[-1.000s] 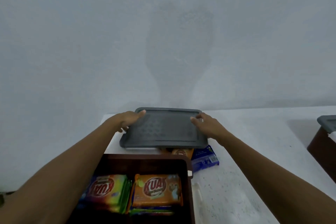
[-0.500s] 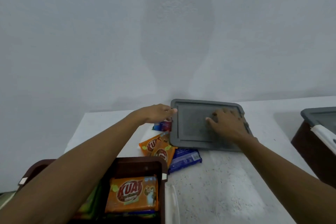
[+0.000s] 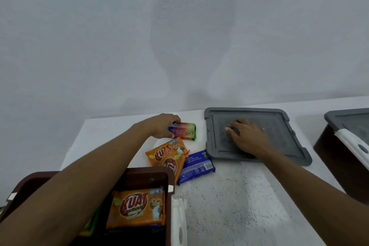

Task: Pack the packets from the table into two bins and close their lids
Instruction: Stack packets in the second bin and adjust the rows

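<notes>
- Surface: white speckled tabletop (image 3: 239, 195), its far edge against a plain pale wall (image 3: 99, 36).
- Bins, 2: open brown bin (image 3: 147, 175) near left; second bin (image 3: 339, 160) at the right edge, with its grey lid (image 3: 347, 120) on.
- Lids, 2: the other, a loose grey lid (image 3: 279, 126), lies flat on the tabletop at far right.
- Packets on the tabletop, 4: one rainbow packet (image 3: 184, 131) at far left, two overlapping orange packets (image 3: 165, 151), and one blue packet (image 3: 196, 166) touching them.
- Inside the open bin: one orange packet on top (image 3: 137, 208); a green one beside it is mostly hidden by my arm.
- My left hand (image 3: 159, 126) grips the rainbow packet.
- My right hand (image 3: 247, 136) rests palm down on the loose grey lid, fingers spread.
</notes>
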The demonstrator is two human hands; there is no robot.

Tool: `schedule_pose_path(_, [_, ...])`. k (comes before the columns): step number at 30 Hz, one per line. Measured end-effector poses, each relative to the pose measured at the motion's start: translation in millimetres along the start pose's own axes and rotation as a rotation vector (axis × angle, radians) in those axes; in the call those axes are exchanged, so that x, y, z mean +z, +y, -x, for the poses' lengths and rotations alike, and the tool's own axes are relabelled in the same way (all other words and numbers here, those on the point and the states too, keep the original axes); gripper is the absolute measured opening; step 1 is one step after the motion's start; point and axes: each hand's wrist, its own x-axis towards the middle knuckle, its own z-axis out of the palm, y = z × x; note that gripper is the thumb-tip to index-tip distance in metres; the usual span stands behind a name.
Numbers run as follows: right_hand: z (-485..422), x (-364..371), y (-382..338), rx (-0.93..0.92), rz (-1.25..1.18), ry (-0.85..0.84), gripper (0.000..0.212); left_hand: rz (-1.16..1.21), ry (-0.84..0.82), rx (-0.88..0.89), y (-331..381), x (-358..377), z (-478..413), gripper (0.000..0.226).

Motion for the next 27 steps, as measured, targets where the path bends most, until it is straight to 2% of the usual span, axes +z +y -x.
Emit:
schedule_pose_path(3, [2,1,-5,-0.024,-0.014,0.013,0.040,-0.072,0.041,-0.015,1,1,-2,0.071])
schedule_pose_path(8, [10,7,-37,-0.246,-0.087,0.044,0.034,-0.202,0.132,-0.030,-5,-5,8,0.030])
schedule_pose_path(11, [13,0,-55,-0.361,-0.097,-0.105,0.046,-0.157,0.151,-0.095,-9,-9,17,0.018])
schedule_pose_path(15, [19,-8,-63,-0.488,0.106,-0.263,0.066,0.008,0.101,-0.098,-14,-14,23,0.024])
schedule_pose_path(19, [25,-1,-79,-0.639,0.190,-0.302,0.073,0.055,0.071,-0.104,-11,-16,33,0.055])
schedule_pose_path(23, [32,-4,-86,-0.672,0.179,-0.299,0.065,0.163,0.113,-0.132,-7,-22,46,0.061])
schedule_pose_path(27, [43,-19,-81,-0.606,0.045,-0.365,0.045,0.246,0.145,-0.145,-6,-26,59,0.057])
